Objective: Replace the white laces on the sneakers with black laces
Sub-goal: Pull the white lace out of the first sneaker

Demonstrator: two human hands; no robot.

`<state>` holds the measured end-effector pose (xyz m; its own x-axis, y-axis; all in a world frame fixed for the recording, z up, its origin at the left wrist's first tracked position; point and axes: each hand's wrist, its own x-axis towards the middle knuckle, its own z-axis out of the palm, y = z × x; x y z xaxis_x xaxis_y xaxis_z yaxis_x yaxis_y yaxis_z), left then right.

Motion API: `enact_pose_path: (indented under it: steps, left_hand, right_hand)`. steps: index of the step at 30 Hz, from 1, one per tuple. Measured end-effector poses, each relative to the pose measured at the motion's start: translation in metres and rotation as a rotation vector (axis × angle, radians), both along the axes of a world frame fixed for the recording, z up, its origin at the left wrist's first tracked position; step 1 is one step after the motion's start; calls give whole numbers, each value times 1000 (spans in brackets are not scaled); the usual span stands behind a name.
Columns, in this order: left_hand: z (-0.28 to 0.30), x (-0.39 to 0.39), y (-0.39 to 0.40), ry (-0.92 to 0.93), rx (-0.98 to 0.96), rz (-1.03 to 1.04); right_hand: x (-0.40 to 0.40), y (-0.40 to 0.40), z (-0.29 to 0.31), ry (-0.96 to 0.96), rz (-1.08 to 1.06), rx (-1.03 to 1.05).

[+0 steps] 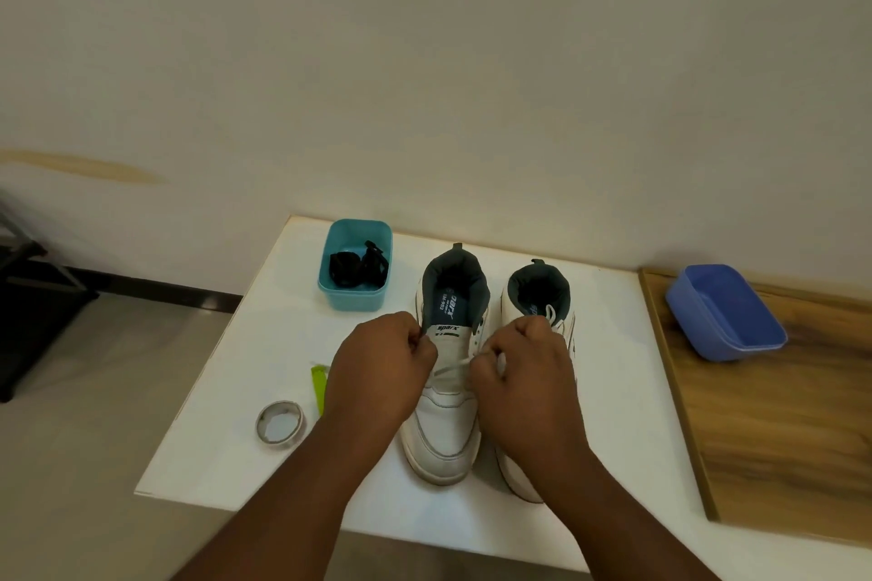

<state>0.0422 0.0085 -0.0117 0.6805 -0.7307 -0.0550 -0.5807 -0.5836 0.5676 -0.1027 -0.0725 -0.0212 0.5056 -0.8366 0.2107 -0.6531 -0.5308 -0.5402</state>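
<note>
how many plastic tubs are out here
2. A teal tub sits on the white table, behind and left of the sneakers, with black laces in it. A blue tub sits on the wooden surface at right.

This looks like a plain room in a home or a simple recording space. A bare cream-painted wall (424, 61) with a brownish stain (85, 168) fills the background, meeting a pale tiled floor (94, 392) along a dark skirting strip (155, 287). A small white square table (590, 415) stands beside a wood-grain tabletop (778, 439) (the two touch edge to edge). At far left sits dark metal-framed furniture (28, 297), too cropped to identify.
</note>
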Motion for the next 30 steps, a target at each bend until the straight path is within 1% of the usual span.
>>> enact_pose_path:
  steps: [1,4,6,8,9,11,14,15,17,19,20,21,22,24,25,26,27,28,30]
  left_hand:
    - [-2,1,0,16,-16,-8]
    - [-4,1,-2,9,-11,-39]
    - [-4,2,-2,6,-6,-32]
    - [-4,3,-1,10,-10,-30]
    - [-5,4,-1,16,-14,-31]
    - [-5,4,0,10,-23,-41]
    - [-3,3,1,-4,-26,-56]
    - [-3,3,1,-4,-29,-58]
    - [-3,1,1,-13,-27,-60]
    - [-4,1,0,-19,-28,-57]
    - [-4,1,0,-16,-30,-58]
    - [-5,1,0,-13,-32,-61]
    - [-5,2,0,-11,-33,-65]
    - [-5,2,-1,-12,-30,-67]
    - [-5,3,-1,-15,-29,-67]
    - [-5,3,-2,-20,-27,-67]
    - [-6,3,-2,-27,-26,-68]
    - [-6,3,-2,-30,-26,-67]
    - [-7,3,-1,-22,-38,-61]
  right_hand:
    - [1,2,1,33,11,-49]
    - [7,16,-5,181,169,-190]
    - [13,22,-13,265,224,-265]
    - [13,17,-15,274,222,-223]
    - [12,14,-13,238,199,-196]
    - [9,7,-5,85,120,-147]
    - [7,6,17,-351,-41,25]
    - [7,8,23,-466,-71,53]
    - [7,13,32,-616,-92,100]
    - [8,16,36,-679,-79,209]
    - [8,15,36,-646,-61,259]
    - [8,13,36,-565,-35,275]
    - [7,12,34,-440,13,231]
    - [5,11,28,-122,117,-11]
    - [5,12,22,35,133,-129]
    - [6,13,15,166,142,-185]
    - [7,15,8,257,152,-205]
    - [8,16,1,308,171,-203]
    - [8,15,-7,318,211,-170]
